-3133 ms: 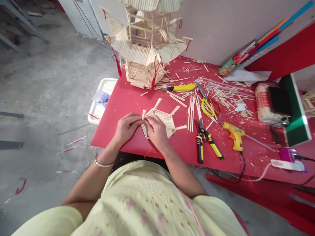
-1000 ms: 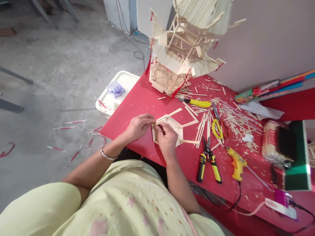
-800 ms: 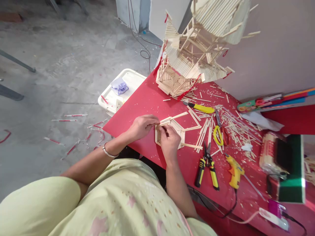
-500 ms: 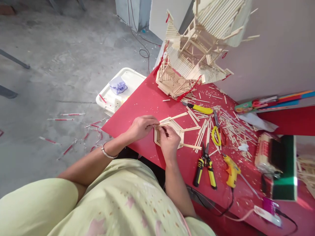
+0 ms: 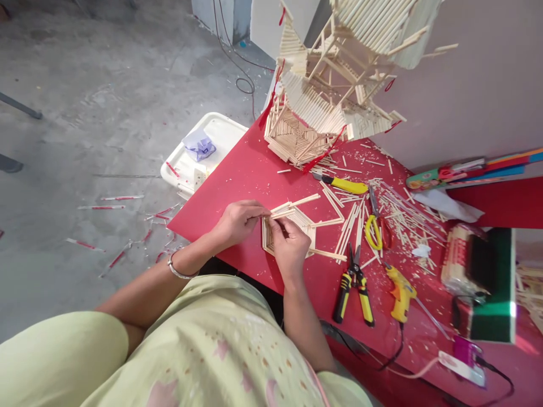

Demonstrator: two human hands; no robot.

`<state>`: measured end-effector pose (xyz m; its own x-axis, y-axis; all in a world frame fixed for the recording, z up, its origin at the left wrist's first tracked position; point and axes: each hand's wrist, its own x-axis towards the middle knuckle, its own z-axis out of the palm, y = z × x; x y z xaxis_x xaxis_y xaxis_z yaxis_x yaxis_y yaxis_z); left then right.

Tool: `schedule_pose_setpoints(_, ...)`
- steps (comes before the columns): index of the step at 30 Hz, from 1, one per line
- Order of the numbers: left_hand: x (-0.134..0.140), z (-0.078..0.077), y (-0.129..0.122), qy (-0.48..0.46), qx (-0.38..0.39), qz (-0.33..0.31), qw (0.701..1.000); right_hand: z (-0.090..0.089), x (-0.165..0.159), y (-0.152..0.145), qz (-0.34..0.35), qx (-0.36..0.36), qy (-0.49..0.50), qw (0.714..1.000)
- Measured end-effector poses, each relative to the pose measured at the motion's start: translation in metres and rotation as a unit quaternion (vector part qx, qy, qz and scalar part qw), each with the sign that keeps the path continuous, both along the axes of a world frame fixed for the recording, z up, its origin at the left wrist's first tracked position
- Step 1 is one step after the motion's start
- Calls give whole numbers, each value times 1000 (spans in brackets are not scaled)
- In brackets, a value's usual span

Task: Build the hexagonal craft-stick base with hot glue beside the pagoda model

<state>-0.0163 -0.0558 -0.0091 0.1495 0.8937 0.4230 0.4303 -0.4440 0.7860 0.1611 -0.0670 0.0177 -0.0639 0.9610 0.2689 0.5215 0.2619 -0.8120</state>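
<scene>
A small frame of glued wooden sticks [image 5: 306,220], many-sided with nested layers, lies on the red table in front of me. My left hand [image 5: 241,222] pinches the end of a wooden stick [image 5: 283,212] at the frame's upper left corner. My right hand [image 5: 290,246] is closed at the same corner, thumb and index finger pressed on the stick work; it covers part of the frame's near side. Longer sticks jut out from the frame to the right. Exactly which stick each fingertip grips is partly hidden.
A large pagoda-like stick model [image 5: 322,107] with red tassels stands behind. To the right lie a yellow utility knife [image 5: 345,185], scissors [image 5: 374,229], black-yellow cutters [image 5: 355,288], a yellow glue gun [image 5: 400,294] and scattered stick pieces. A white tray [image 5: 169,169] is beyond the table's left edge.
The view has shifted slightly, so the whole scene sits a little differently. Both hands keep their pinch at the same corner of the frame.
</scene>
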Motion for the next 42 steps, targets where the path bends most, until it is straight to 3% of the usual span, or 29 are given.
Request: schedule_pose_setpoints(42,2,3,-1,-7,-23,10,1000,-3,-2,-4,-15,24,-22,999)
